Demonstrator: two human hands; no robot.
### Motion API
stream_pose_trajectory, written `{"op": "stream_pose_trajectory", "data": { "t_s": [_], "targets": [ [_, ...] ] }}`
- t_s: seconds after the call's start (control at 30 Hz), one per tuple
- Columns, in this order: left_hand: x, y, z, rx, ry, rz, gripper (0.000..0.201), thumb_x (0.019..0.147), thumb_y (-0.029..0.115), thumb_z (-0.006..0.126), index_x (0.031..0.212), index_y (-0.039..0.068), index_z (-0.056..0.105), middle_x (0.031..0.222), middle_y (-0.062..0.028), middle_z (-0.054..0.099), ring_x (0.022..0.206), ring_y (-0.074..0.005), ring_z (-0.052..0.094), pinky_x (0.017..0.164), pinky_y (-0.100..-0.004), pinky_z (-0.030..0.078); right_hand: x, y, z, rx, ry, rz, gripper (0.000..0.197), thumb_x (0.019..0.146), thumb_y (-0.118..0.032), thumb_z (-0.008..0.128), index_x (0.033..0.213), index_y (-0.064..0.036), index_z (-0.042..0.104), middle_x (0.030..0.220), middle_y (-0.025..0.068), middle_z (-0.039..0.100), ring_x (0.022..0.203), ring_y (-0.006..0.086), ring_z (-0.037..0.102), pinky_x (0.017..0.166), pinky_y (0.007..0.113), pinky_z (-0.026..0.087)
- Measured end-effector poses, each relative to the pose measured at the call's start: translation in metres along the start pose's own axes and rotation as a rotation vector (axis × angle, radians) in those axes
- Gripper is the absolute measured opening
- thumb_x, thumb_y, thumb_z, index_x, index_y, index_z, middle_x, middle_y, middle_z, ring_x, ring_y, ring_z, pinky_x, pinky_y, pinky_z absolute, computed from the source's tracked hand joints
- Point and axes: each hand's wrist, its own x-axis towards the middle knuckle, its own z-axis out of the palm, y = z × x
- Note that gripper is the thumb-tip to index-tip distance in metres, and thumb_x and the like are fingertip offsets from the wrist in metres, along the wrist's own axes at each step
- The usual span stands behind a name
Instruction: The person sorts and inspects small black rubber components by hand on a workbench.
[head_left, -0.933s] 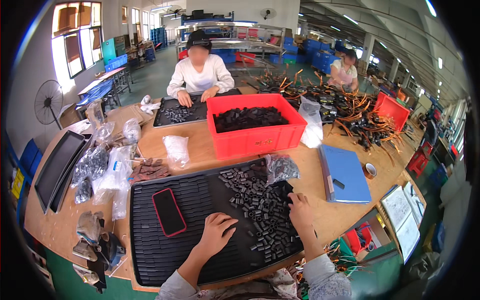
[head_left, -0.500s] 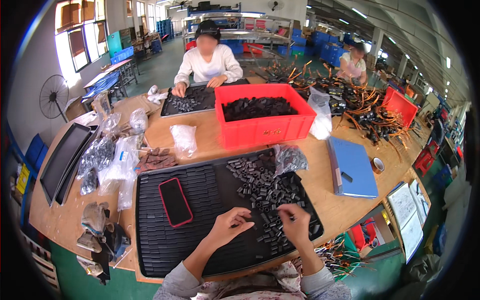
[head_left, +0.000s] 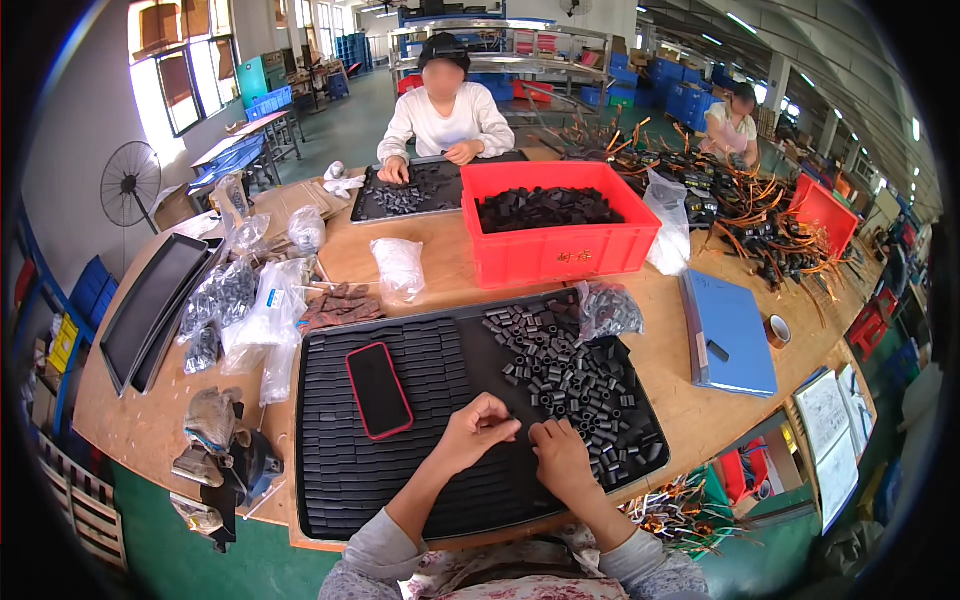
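Head view, left hand (head_left: pixel 474 432) and right hand (head_left: pixel 564 460) curled (grip unclear), phone (head_left: pixel 379 391) atop strips (head_left: pixel 345 475)

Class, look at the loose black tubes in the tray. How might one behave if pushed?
The loose black tubes look round-ended, so one lying on its side may well roll. Where they lie crowded together, its neighbours would probably stop it soon. They seem fairly stiff, since the visible open ends look uncrushed.
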Motion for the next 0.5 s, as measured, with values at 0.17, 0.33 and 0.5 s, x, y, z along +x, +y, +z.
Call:
{"op": "stream_pose_trajectory", "data": {
  "t_s": [0.17, 0.33, 0.5],
  "targets": [
    [-0.004, 0.008, 0.005, 0.185, -0.036, -0.054, 0.023, 0.084, 0.003, 0.073, 0.106, 0.0, 0.067, 0.091, -0.0047, 0.067, 0.083, -0.0086, 0.064, 0.072, -0.0243, 0.053, 0.007, 0.007, -0.01, 0.319, 0.193, 0.176, 0.022, 0.073, 0.007, 0.069, 0.088, -0.0051, 0.058, 0.081, 0.0067, 0.062, 0.082, 0.0242, 0.061, 0.074, 0.037, 0.05],
    [-0.005, 0.006, 0.011, 0.158, -0.095, -0.079, 0.017, 0.082, 0.001, 0.074, 0.097, -0.003, 0.069, 0.084, -0.0041, 0.067, 0.076, -0.0095, 0.064, 0.068, -0.0233, 0.051, 0.011, 0.009, -0.009, 1.39, 0.095, 0.495, 0.009, 0.088, 0.001, 0.066, 0.094, -0.0026, 0.06, 0.091, 0.0002, 0.065, 0.083, 0.006, 0.06, 0.076, 0.021, 0.048],
    [-0.005, 0.004, 0.009, 0.175, -0.122, -0.101, 0.021, 0.083, 0.0, 0.073, 0.102, -0.005, 0.068, 0.089, -0.0071, 0.069, 0.079, -0.0114, 0.066, 0.07, -0.0239, 0.053, 0.012, 0.002, -0.018, 0.842, 0.095, 0.198, 0.009, 0.083, 0.005, 0.068, 0.089, -0.0007, 0.065, 0.094, 0.0046, 0.067, 0.083, 0.012, 0.063, 0.072, 0.026, 0.05]
  ]
}}
